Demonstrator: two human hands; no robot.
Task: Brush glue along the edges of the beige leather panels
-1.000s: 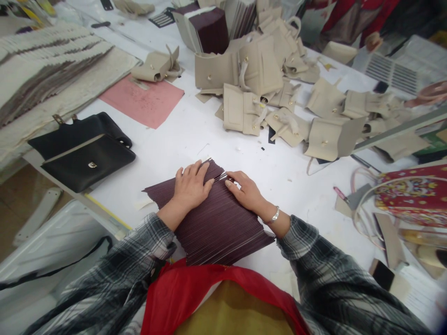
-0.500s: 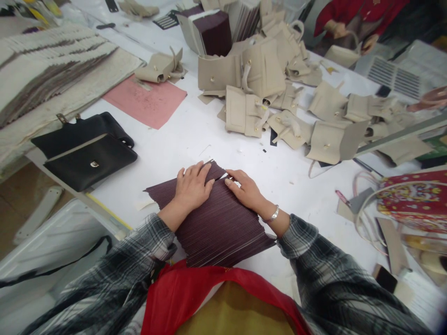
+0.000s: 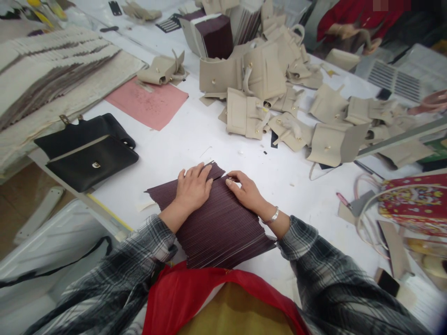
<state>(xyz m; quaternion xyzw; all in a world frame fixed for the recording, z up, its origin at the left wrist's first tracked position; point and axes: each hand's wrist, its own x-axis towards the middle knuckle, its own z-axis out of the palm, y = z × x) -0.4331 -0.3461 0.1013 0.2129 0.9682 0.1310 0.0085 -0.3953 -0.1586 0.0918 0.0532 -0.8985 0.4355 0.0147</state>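
Note:
A fanned stack of dark maroon sheets (image 3: 216, 228) lies on the white table (image 3: 195, 135) right in front of me. My left hand (image 3: 191, 187) rests flat on the far left part of the stack, fingers stretched out and together. My right hand (image 3: 246, 190) lies on the far right part, fingers pressing the top sheets near the far edge. A silver bracelet sits on my right wrist. Neither hand lifts anything.
Black bag (image 3: 87, 151) at the table's left edge. Pink sheet (image 3: 148, 104) beyond it. A heap of several beige bag pieces (image 3: 272, 93) spreads across the far middle and right. Stacked sheets (image 3: 45, 70) at far left. Another person in red (image 3: 349, 23) at far right. Patterned red item (image 3: 415, 202) on the right.
Both hands have stayed on the maroon stack; the fingers have shifted slightly. The camera has tilted a little, so the scene sits slightly lower in the frame.

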